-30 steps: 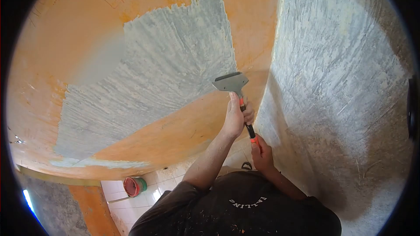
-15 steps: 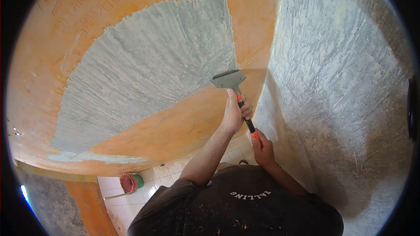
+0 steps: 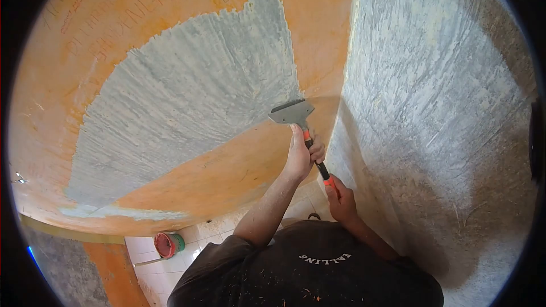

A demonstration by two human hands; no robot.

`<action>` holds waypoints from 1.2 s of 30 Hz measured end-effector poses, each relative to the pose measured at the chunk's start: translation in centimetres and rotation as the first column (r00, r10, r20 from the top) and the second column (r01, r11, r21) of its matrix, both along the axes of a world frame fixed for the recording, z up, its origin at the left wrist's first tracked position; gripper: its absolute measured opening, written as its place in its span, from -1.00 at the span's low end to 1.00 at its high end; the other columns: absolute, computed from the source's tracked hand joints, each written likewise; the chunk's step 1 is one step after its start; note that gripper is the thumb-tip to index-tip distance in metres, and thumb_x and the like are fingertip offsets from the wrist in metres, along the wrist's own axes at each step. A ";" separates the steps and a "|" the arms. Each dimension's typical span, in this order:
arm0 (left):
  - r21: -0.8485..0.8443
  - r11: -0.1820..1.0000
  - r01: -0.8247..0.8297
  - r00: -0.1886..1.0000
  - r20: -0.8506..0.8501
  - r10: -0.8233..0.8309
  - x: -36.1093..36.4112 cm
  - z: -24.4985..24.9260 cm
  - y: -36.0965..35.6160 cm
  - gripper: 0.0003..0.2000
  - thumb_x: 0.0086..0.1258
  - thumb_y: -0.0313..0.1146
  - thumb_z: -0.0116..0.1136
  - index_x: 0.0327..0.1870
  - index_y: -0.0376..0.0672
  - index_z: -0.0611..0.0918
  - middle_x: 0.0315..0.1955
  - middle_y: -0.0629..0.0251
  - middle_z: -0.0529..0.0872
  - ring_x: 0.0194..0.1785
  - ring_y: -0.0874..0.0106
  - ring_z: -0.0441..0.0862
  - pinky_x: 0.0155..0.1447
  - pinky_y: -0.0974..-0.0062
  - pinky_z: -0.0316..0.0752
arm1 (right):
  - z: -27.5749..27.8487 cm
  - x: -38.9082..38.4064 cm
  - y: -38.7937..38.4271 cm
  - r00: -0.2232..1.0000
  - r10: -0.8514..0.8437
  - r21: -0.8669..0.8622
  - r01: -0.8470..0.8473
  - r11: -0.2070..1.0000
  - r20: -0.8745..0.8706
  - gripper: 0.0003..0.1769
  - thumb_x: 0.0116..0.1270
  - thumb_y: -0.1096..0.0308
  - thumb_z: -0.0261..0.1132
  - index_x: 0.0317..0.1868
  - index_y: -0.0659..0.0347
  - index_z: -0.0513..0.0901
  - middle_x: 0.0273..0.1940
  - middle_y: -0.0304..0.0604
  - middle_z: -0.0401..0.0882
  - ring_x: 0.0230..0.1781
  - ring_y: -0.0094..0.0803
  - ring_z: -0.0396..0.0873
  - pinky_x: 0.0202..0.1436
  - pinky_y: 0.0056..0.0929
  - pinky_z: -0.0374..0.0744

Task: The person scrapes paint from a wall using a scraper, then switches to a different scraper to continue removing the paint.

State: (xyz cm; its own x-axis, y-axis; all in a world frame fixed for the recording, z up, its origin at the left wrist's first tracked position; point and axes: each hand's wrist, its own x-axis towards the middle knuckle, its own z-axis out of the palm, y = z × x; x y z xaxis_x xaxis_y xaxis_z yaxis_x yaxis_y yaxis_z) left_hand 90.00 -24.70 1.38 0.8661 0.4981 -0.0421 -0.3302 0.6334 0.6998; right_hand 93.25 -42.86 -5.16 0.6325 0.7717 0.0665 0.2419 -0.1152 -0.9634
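Observation:
A wide grey-headed scraper (image 3: 291, 112) with a black and orange handle lies against the orange wall (image 3: 227, 179), at the lower right end of a large fan-shaped grey patch (image 3: 176, 96). My left hand (image 3: 301, 153) is wrapped round the handle just below the head, its thumb pointing up along it. Lower down, my right hand (image 3: 341, 198) grips the orange end of the same handle. Both hands are closed on the tool.
A rough grey wall (image 3: 426, 108) meets the orange one at a corner on the right. Below, a red and green bucket (image 3: 169, 245) stands on the white tiled floor (image 3: 162, 281), with a stick beside it. Handwriting marks the upper left wall.
The scraper and both hands sit slightly lower and further left in view. The wall markings have also shifted, as the view has moved a little.

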 end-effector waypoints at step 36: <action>-0.031 0.999 -0.034 0.997 0.070 0.036 0.9 0.6 0.3 -0.42 0.52 0.36 -0.53 -0.24 -0.02 0.32 -0.63 0.45 0.17 -0.58 0.50 0.16 -0.39 0.48 0.23 | 0.8 2.2 0.8 0.971 -0.034 0.095 0.012 0.995 0.235 -0.57 0.45 0.26 0.20 0.25 0.26 0.54 -0.59 -0.04 0.44 -0.62 -0.37 0.48 -0.46 -0.38 0.45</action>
State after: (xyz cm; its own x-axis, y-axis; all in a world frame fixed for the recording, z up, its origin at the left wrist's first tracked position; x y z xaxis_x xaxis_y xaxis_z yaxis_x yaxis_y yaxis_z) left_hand 90.89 -24.43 1.99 0.8495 0.5276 0.0033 -0.4005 0.6408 0.6549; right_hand 95.47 -42.07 -4.31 0.6076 0.7408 0.2864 0.4621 -0.0364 -0.8861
